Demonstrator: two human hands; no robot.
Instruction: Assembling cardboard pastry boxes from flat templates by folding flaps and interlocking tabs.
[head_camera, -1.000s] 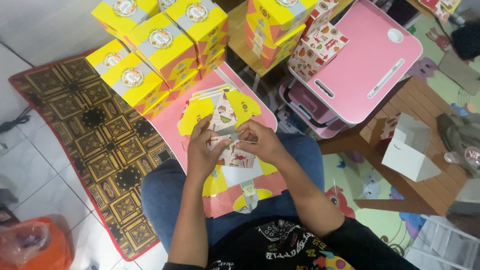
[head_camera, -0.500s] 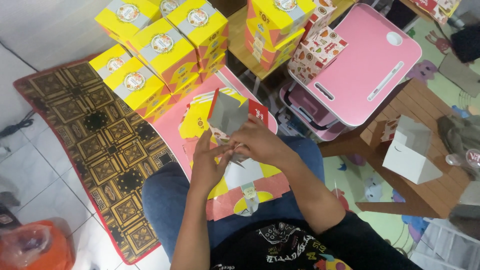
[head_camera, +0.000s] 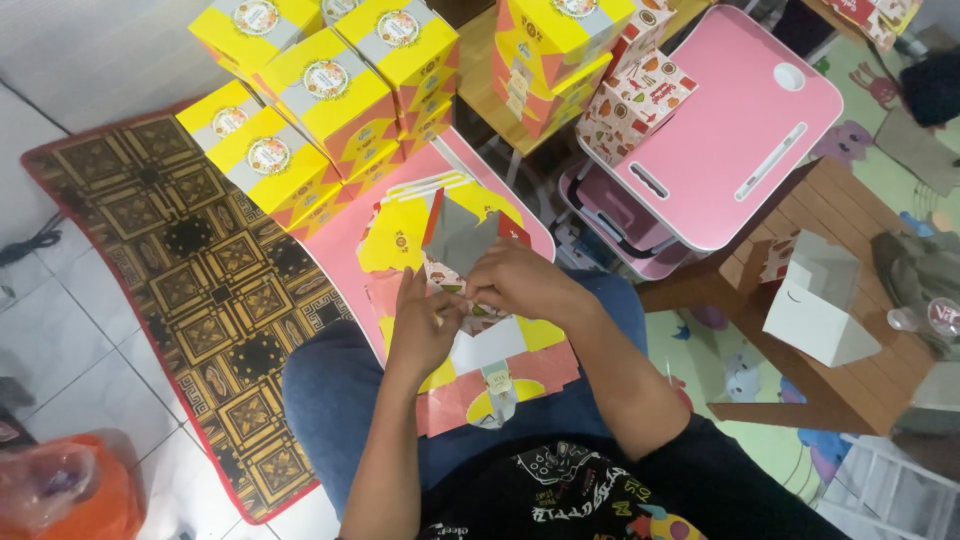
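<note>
1. Here, both hands meet over the lap on a half-folded cardboard box (head_camera: 462, 235), yellow, pink and grey, whose open grey inside stands up just beyond the fingertips.
2. The left hand (head_camera: 425, 325) lies flat along the box's near flaps, fingers stretched together and pressing down on the printed card.
3. The right hand (head_camera: 520, 282) curls over from the right, its fingers pinching a flap at the box's lower edge; it sits slightly nearer the raised part than the left.
4. The box's long axis runs away from the body, from the flat yellow-and-white flaps on the jeans toward the upright walls, so the unfolded part lies ahead of both hands.
5. Beneath it lies a stack of flat pink box blanks (head_camera: 350, 225), spread on the lap and the patterned mat (head_camera: 190, 300).
6. Finished yellow boxes (head_camera: 300, 110) are stacked just beyond, close to the raised walls.
7. A pink folding tabletop (head_camera: 740, 130) stands to the right, well apart; a white box (head_camera: 815, 300) rests on a wooden stool further right.
</note>
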